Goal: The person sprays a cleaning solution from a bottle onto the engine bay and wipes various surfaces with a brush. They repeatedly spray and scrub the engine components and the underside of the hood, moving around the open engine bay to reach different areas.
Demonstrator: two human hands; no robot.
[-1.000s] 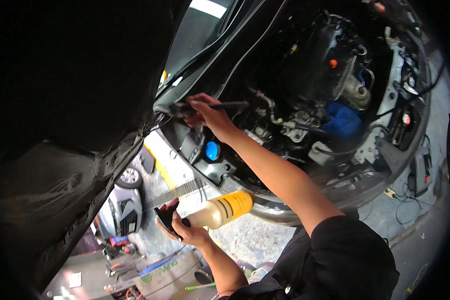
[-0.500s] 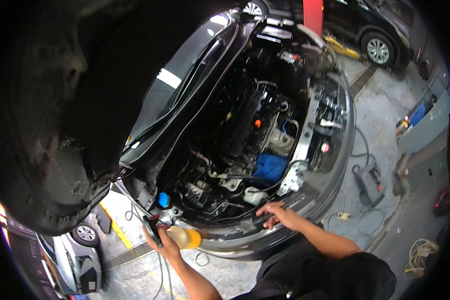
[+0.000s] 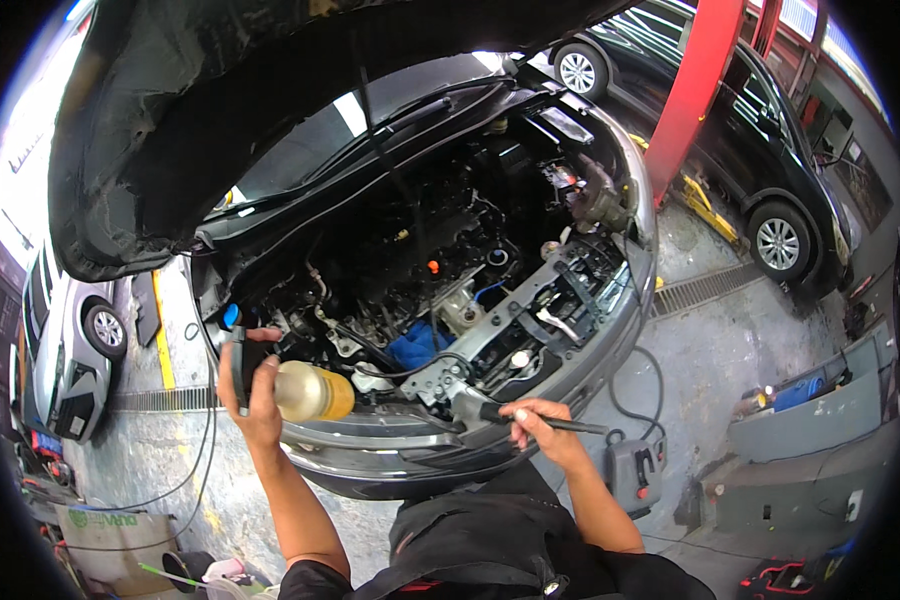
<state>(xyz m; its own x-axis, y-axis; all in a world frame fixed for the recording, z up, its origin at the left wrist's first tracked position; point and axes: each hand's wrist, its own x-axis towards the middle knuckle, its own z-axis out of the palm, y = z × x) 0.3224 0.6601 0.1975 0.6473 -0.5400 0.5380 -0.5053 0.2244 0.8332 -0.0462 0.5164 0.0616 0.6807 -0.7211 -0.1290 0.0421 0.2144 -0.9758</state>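
Observation:
My left hand (image 3: 260,400) grips a spray bottle (image 3: 315,392) by its black trigger head, over the front left corner of the engine bay. The bottle lies sideways, with yellow liquid in its clear body. In my right hand (image 3: 540,425) is a brush (image 3: 576,427), pinched near its head, with its dark handle pointing right. The brush head is beside the front edge of the open engine bay (image 3: 365,215). A blue cloth (image 3: 420,345) rests among the engine parts, behind the bottle and brush.
The raised hood (image 3: 230,110) hangs over the left and far side. A red lift post (image 3: 695,100) and a black car (image 3: 770,170) stand at far right. On the floor by the bumper sits a grey machine (image 3: 635,470) with a hose. A silver car (image 3: 65,330) is at left.
The view has shifted, showing more of the garage. My left hand still holds the spray bottle, which appears higher and further left. The brush handle now shows clearly, pointing right from my right hand.

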